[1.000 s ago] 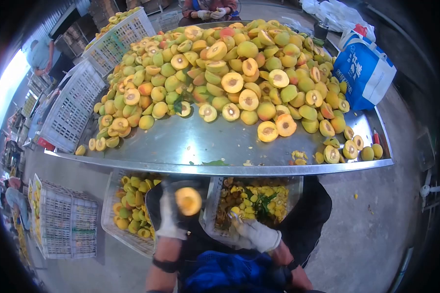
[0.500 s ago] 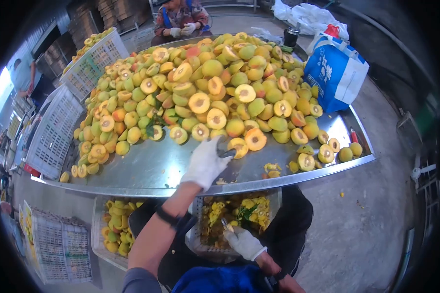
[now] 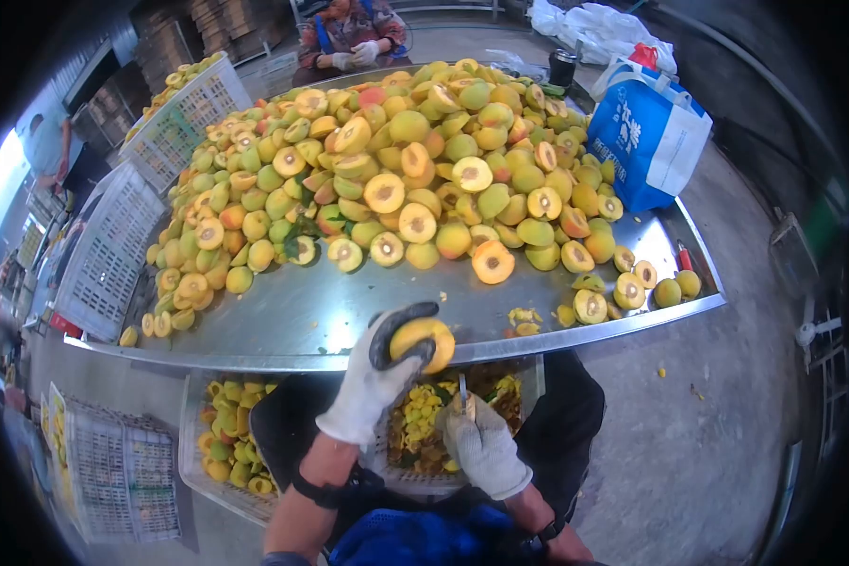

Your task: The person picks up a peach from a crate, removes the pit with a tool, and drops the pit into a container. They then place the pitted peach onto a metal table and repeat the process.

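Heaps of halved peaches (image 3: 396,151) cover the steel table (image 3: 292,311); left hand (image 3: 377,377) grips a peach (image 3: 424,341), right hand (image 3: 481,443) a knife (image 3: 462,389)

i sit at a steel table (image 3: 283,316) that fills the middle of the space, on a grey concrete floor (image 3: 698,443) with a few bits scattered on it. white plastic crates (image 3: 104,250) lean along my left, and stacked cardboard boxes (image 3: 174,42) stand further back. bright daylight comes in through an opening (image 3: 5,174) far left. white sacks (image 3: 599,28) lie at the far right.
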